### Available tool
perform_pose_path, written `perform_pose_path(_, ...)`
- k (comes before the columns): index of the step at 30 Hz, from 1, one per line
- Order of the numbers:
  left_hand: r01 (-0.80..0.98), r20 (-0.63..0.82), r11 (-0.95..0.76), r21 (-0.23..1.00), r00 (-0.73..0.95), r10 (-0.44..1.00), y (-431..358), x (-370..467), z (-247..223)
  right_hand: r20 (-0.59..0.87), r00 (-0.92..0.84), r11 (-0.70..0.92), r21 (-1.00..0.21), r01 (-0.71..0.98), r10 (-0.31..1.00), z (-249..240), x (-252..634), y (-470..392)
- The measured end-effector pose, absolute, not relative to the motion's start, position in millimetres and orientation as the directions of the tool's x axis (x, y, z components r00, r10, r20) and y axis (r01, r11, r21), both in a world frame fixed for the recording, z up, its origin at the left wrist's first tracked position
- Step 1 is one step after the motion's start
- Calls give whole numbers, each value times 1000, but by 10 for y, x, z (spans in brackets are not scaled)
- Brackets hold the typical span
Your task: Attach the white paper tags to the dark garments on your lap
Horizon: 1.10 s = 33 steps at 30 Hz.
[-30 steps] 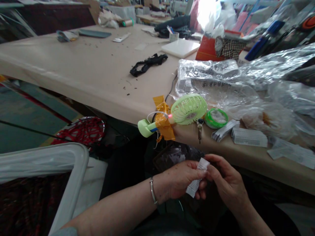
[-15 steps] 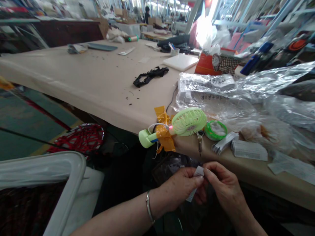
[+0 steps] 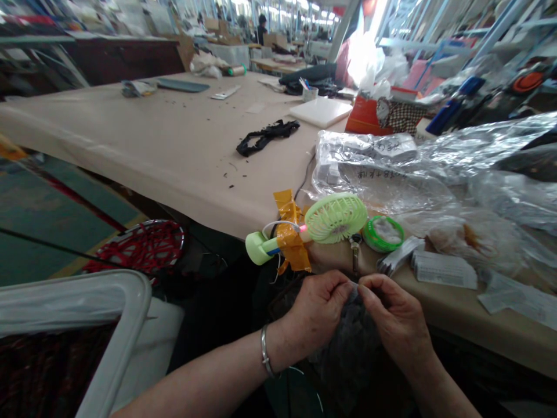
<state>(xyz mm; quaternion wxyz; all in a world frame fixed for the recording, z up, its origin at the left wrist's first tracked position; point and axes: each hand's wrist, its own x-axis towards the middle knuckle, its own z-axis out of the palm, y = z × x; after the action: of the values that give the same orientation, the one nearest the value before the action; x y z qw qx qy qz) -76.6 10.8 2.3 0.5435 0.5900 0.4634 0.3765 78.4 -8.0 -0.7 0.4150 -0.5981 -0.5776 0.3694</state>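
Just below the table's front edge, my left hand [image 3: 319, 310] and my right hand [image 3: 395, 316] meet fingertip to fingertip. Both are closed in a pinch on a small white label [image 3: 354, 288]; only a pale sliver of it shows between the fingers. Dark, sheer-looking material [image 3: 348, 348] lies under the hands, its kind unclear. Right above them, a small tool with a metal tip [image 3: 355, 252] hangs at the edge. A green handheld fan [image 3: 337, 217] is fixed there with orange tape [image 3: 292, 247]. Stacks of printed white labels [image 3: 444, 270] lie right of my right hand.
A green round dish [image 3: 383, 233] stands near the edge beside clear plastic bags [image 3: 374, 165]. A black strip of fabric [image 3: 265, 138] lies on the table [image 3: 174, 151]. Left below are a white bin [image 3: 145, 284] and a stool wound with red strips [image 3: 143, 247].
Both hands have risen slightly toward the table edge. The label, plainly visible before, is now mostly covered by my fingers, and more dark material shows beneath.
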Motion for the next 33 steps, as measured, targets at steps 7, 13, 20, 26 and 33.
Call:
perform_pose_path(7, 203, -4, -57, 977, 288, 958, 117, -766, 2, 120, 52, 83, -885, 459, 991, -19, 795, -60)
perform_pose_path(13, 190, -8, -49, 981, 286, 958, 148, -746, 6, 139, 39, 103, -870, 483, 990, -39, 811, -48)
perform_pose_path(20, 180, -3, -51, 982, 287, 958, 188, -726, -10, 180, 48, 131, -850, 510, 983, -44, 800, -7)
perform_pose_path(26, 195, 7, -64, 979, 276, 961, 158, -737, 6, 192, 68, 131, -850, 510, 979, -73, 802, -40)
perform_pose_path(33, 225, -93, 33, 974, 260, 961, 35, -811, -65, 312, -113, 312, -721, 619, 943, 142, 908, -225)
